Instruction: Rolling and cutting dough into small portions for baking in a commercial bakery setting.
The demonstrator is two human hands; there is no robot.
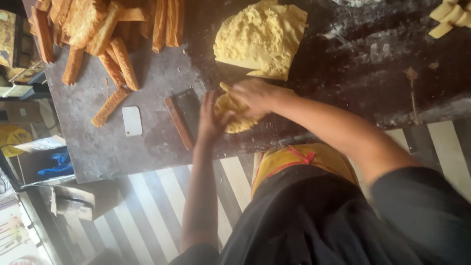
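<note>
A small lump of yellow dough [236, 118] lies near the front edge of the dark floured worktop [353, 64]. My left hand [211, 118] presses against its left side, fingers pointing up the table. My right hand [255, 94] curls over its top from the right. Just behind it sits a large block of the same yellow dough [260, 37] with a cut face. A flat metal scraper with a wooden handle [184, 115] lies right beside my left hand.
A heap of fried brown sticks [105, 34] fills the worktop's far left. A small white plastic scraper [131, 120] lies left of the metal one. Pale cut dough pieces [449, 17] sit at the far right corner. Cardboard boxes [73, 201] stand on the striped floor [157, 206].
</note>
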